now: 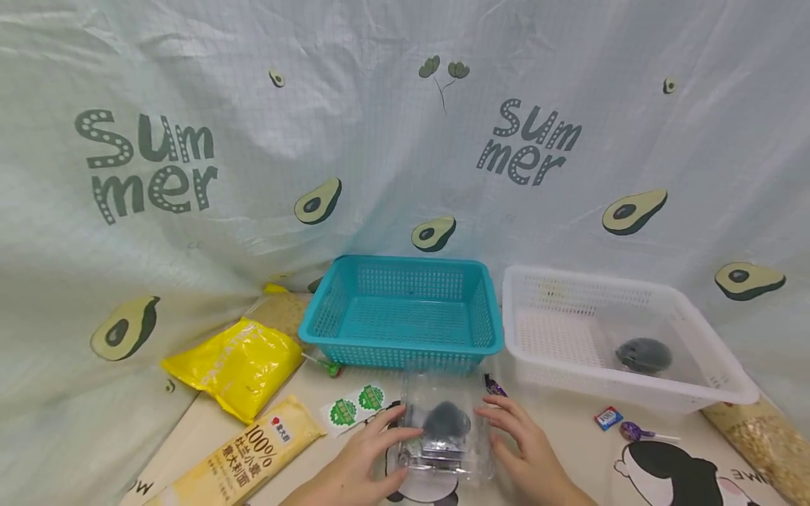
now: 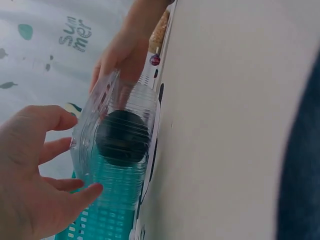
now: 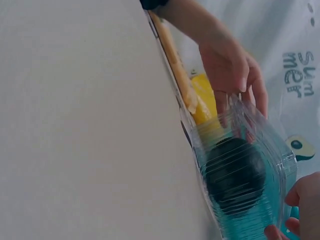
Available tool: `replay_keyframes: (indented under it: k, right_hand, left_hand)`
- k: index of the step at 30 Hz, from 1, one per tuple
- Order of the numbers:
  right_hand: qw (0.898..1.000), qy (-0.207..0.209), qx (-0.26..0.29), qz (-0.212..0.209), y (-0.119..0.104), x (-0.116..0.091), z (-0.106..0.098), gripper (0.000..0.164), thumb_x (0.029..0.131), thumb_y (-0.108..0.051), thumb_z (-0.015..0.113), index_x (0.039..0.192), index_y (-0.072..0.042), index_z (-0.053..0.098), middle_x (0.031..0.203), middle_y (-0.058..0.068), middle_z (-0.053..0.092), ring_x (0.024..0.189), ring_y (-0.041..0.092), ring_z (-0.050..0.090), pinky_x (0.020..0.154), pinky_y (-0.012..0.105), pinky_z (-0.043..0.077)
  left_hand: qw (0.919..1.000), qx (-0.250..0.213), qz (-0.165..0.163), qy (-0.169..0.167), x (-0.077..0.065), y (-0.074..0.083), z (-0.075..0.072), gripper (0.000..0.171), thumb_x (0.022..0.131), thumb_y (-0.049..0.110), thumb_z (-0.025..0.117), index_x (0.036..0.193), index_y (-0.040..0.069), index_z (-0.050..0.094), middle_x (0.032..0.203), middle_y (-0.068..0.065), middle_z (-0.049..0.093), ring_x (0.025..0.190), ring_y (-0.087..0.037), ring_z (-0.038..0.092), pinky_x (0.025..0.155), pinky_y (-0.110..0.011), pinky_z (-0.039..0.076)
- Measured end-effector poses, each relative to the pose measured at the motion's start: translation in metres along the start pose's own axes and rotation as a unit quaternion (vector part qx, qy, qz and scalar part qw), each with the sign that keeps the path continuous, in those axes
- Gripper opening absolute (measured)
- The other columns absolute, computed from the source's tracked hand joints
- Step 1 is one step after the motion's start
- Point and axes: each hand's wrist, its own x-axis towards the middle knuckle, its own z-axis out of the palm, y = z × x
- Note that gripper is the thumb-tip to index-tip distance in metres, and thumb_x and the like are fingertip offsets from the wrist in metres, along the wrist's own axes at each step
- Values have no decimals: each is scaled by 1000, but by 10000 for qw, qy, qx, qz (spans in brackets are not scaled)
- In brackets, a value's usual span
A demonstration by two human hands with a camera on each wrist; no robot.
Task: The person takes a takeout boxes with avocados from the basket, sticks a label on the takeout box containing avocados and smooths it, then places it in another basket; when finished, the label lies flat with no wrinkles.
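Hands [image 1: 357, 457] [image 1: 530, 453] spread around clear plastic box [image 1: 439, 392], packet [image 1: 240, 453] marked "100%", curtain [image 1: 373, 126] lettered "summer"

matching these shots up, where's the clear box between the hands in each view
Head: clear box at bottom, just right of centre.
Left wrist: box left of centre.
Right wrist: box at lower right.
Shared landmark: teal basket, seen beyond the box in all three.
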Motion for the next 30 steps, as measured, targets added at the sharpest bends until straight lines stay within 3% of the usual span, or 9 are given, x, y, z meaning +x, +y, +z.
replay_keyframes:
  k: [2, 5, 8, 9, 12, 15, 18, 24, 30]
  right_hand:
    - [9994, -2, 341, -39, 4, 0, 1, 51, 69, 17, 58, 116, -3, 55, 121, 19, 48, 110, 18, 49, 87, 16, 41]
    - [9948, -35, 1008, 105, 8, -1, 1, 48, 73, 20, 54, 119, 7, 49, 121, 26, 44, 109, 19, 48, 84, 22, 45]
    - [9922, 38, 1206, 309, 9, -1, -1, 47, 75, 20, 52, 120, 10, 46, 119, 27, 44, 104, 17, 50, 80, 24, 47]
    - [9920, 67, 1209, 353, 8, 0, -2, 46, 75, 21, 52, 120, 11, 45, 118, 27, 44, 102, 17, 50, 78, 24, 47]
    - [9919, 97, 1201, 406, -1, 5, -5, 46, 75, 21, 52, 119, 12, 44, 114, 27, 45, 98, 18, 49, 76, 23, 46]
    - [9909, 75, 1257, 479, -11, 9, -7, 45, 75, 21, 51, 118, 13, 43, 112, 28, 44, 96, 19, 48, 75, 24, 45]
    - [9899, 47, 1278, 612, -14, 8, -7, 44, 75, 21, 51, 118, 13, 43, 111, 27, 44, 96, 19, 47, 74, 24, 45]
    - [9902, 31, 1246, 628, 3, -4, 0, 46, 75, 19, 53, 119, 10, 45, 116, 22, 44, 96, 18, 48, 73, 23, 44]
    - [9925, 169, 1088, 527, 7, -2, 0, 48, 73, 17, 57, 119, 7, 46, 116, 24, 43, 96, 17, 47, 73, 21, 45]
  left_hand:
    - [10000, -83, -2, 40, 1, -2, -3, 39, 84, 24, 59, 122, 22, 51, 135, -10, 39, 117, -30, 44, 87, -48, 42]
    - [9973, -702, -184, 125, 4, -12, -9, 35, 87, 22, 55, 121, 15, 52, 131, -9, 44, 117, -29, 44, 88, -44, 43]
    - [9916, -966, -758, 412, 9, -29, -16, 33, 86, 18, 56, 118, 11, 53, 124, -7, 51, 114, -25, 47, 89, -38, 44]
    - [9888, -912, -1050, 534, 10, -35, -18, 32, 86, 17, 57, 117, 11, 54, 122, -6, 52, 114, -24, 47, 90, -39, 42]
    - [9798, -153, -1780, 902, 12, -53, -23, 34, 82, 16, 61, 114, 9, 56, 119, -6, 54, 113, -24, 48, 94, -42, 39]
    - [9687, 372, -2210, 1064, 11, -66, -24, 39, 79, 18, 63, 115, 5, 55, 120, -12, 53, 115, -29, 45, 97, -46, 34]
    - [9652, 712, -2290, 1041, 9, -73, -23, 46, 78, 23, 65, 118, 2, 53, 122, -16, 50, 116, -33, 43, 97, -48, 32]
    - [9611, 1368, -2202, 954, 5, -75, -19, 59, 72, 31, 71, 118, 0, 51, 121, -17, 50, 114, -34, 44, 96, -46, 34]
    - [9559, 1039, -2626, 803, 5, -71, -23, 67, 65, 27, 77, 122, 3, 50, 123, -20, 47, 113, -38, 42, 92, -50, 36]
